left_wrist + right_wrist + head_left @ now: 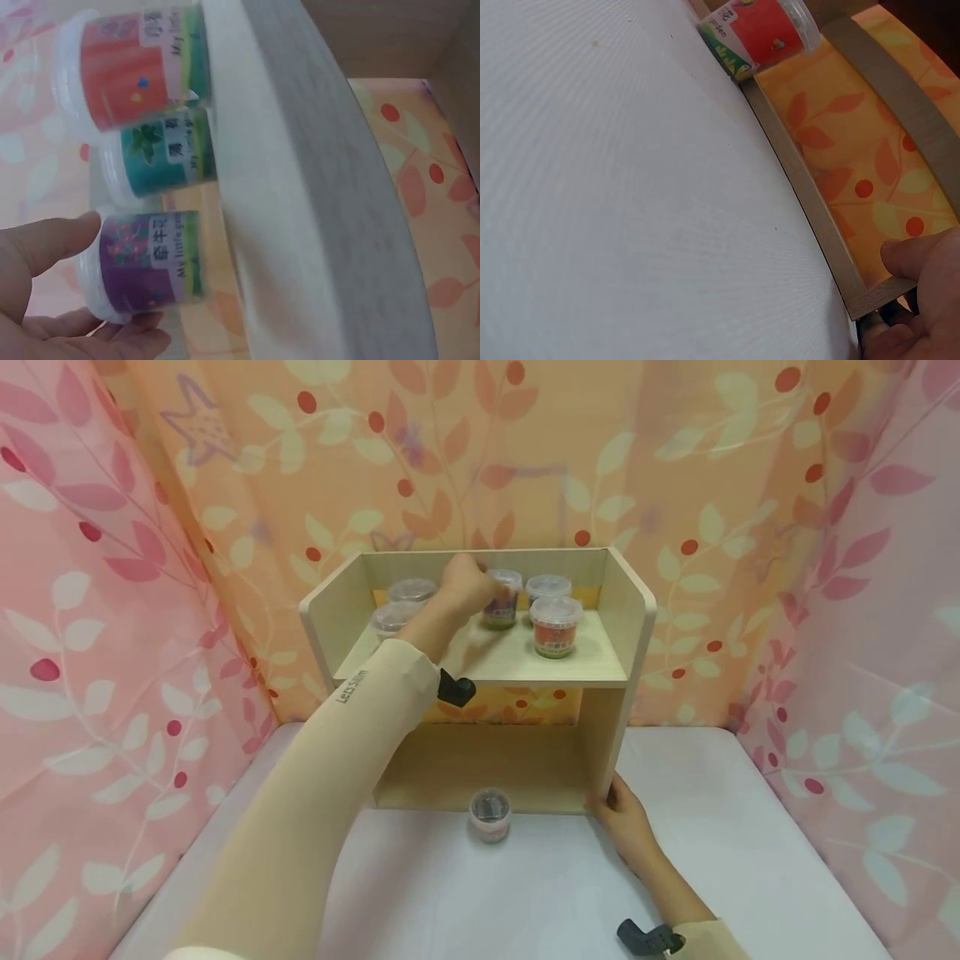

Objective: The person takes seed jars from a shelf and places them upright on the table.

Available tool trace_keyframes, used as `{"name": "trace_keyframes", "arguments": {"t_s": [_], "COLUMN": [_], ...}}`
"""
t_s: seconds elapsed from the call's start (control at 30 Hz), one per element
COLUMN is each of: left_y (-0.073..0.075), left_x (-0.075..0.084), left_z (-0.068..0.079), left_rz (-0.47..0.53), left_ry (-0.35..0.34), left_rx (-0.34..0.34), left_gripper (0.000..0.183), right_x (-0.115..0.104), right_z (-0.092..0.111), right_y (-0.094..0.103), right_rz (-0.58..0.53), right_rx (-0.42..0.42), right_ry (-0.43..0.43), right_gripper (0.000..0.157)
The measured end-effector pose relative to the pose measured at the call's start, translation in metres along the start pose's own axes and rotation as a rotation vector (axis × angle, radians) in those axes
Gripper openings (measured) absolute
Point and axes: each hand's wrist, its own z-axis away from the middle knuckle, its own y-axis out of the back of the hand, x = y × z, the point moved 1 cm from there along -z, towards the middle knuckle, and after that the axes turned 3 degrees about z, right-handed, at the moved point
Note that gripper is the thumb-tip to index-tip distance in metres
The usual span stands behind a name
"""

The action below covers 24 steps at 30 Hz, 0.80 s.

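Observation:
My left hand [467,583] reaches over the upper board of a small wooden shelf [633,610]. Its thumb and fingers are round the lid end of a purple-labelled plastic tub [146,262], which stands on that board. Beside it are a teal-labelled tub [165,154] and a red-labelled tub [555,631], both with clear lids. At the shelf's lower right corner, my right hand [626,822] grips the side panel [881,298], thumb on the inner side and fingers outside. In front of the shelf, another red-labelled tub [769,34] stands on the white tabletop.
Two more lidded tubs, a rear one [412,590] and a front one [393,618], stand on the upper board's left side, partly behind my left arm. Below is an open lower compartment [487,760]. Leaf-patterned curtains [847,568] enclose the white table [540,893].

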Motion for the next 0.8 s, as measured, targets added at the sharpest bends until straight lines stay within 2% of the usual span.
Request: {"name": "trace_keyframes", "arguments": {"t_s": [0.23, 0.37, 0.47, 0.6, 0.67, 0.8], "left_y": [0.003, 0.013, 0.024, 0.036, 0.041, 0.046], "left_x": [0.003, 0.005, 0.005, 0.002, 0.000, -0.003], "left_z": [0.019, 0.035, 0.049, 0.066, 0.075, 0.096], "left_rz": [0.120, 0.191, 0.246, 0.252, 0.214, 0.218], "left_ry": [-0.058, -0.112, -0.150, -0.177, -0.178, -0.192], "left_rx": [0.037, 0.043, 0.007, -0.044, -0.051, -0.079], "left_gripper": [0.076, 0.080, 0.077, 0.074, 0.073, 0.070], "right_x": [-0.001, -0.001, -0.002, 0.000, 0.001, 0.003], "right_z": [-0.001, -0.002, -0.002, -0.002, -0.002, -0.001], "right_y": [0.002, 0.003, 0.002, 0.001, 0.001, -0.001], "right_rz": [0.022, 0.018, 0.028, 0.041, 0.036, 0.030], "right_rx": [0.012, 0.010, 0.008, 0.010, 0.014, 0.014], "right_ry": [0.028, 0.031, 0.038, 0.046, 0.044, 0.039], "right_gripper": [0.071, 0.073, 0.074, 0.075, 0.075, 0.074]}}
